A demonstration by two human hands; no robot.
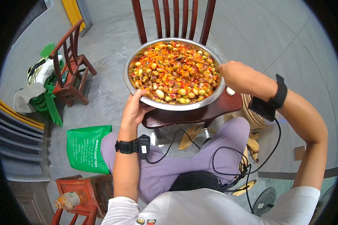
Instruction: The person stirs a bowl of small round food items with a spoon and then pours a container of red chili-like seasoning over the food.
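A wide stainless steel basin (pixel 155 103) rests on the seat of a dark wooden chair (pixel 191 115). It is full of a mixture of small bulbs, perhaps shallots or garlic, with chopped red and orange pieces (pixel 171 81). My left hand (pixel 136 108) grips the basin's near left rim, thumb on top. At the right rim, my right hand (pixel 232 74) is closed around the handle of a thin metal spoon (pixel 201 62), whose bowl is partly sunk in the mixture. Both wrists wear black strapped devices with cables.
A green bag (pixel 87 149) stands left of my knee. Lower left, a red wooden stool (pixel 87 197) holds a jar lying sideways (pixel 69 200). Another wooden chair (pixel 73 73) stands upper left. A coiled black cable (pixel 228 174) crosses my lap. Corn husks (pixel 253 144) lie right, near a round basket (pixel 252 112).
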